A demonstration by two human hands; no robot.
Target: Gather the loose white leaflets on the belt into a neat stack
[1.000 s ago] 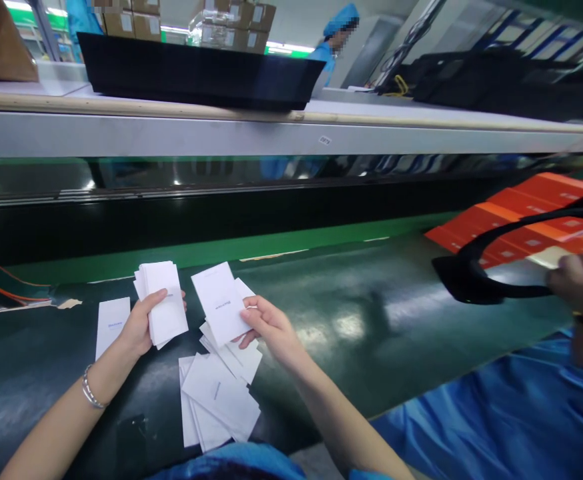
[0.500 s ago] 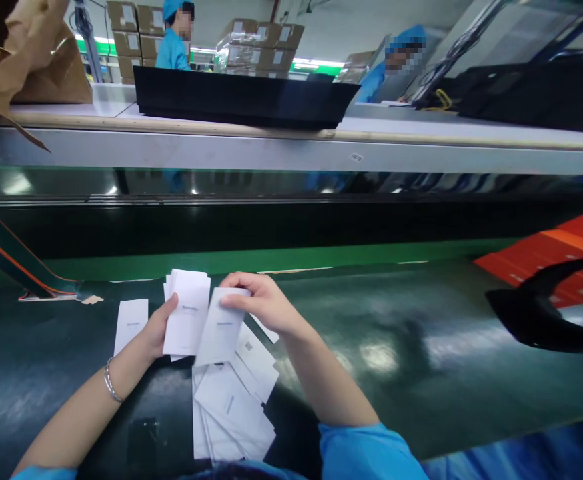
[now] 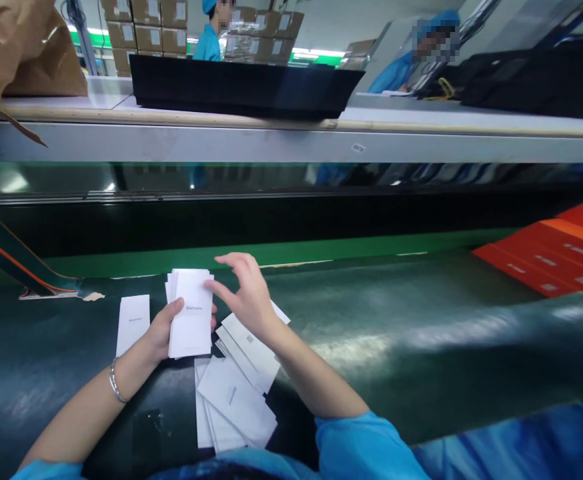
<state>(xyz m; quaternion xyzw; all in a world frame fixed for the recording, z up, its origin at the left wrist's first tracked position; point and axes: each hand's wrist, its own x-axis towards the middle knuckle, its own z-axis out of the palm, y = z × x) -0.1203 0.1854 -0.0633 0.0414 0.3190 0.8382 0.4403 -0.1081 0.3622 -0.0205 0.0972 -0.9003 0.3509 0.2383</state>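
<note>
"Where are the fingers?"

"The left hand (image 3: 164, 331) has its fingers curled behind a stack of white cards (image 3: 190, 315), thumb pressed on the front, so the stack is pinched firmly. The right hand (image 3: 247, 293) is open, its fingers spread and holding nothing, with the fingertips just beside the top of the stack. I can't tell if they touch it."

"What's below them?"

"Under the right fingers, loose white cards (image 3: 236, 393) lie overlapping in a heap. Left of the left fingers, a single white card (image 3: 132, 325) lies apart."

"And the surface?"

"It's a glossy dark green surface (image 3: 396, 337), with flat orange-red cartons (image 3: 546, 257) far right of the fingers. Beyond the fingers, a grey shelf (image 3: 221, 142) carries a black tray (image 3: 241, 87) and a brown paper bag (image 3: 31, 60). Farther off stand stacked cardboard boxes (image 3: 146, 30) and a co-worker in a blue cap (image 3: 213, 33)."

"Any writing?"

"One short grey word on the stack's front card — too blurred to read. A small square code (image 3: 250, 341) shows on a card by the right wrist."
</note>
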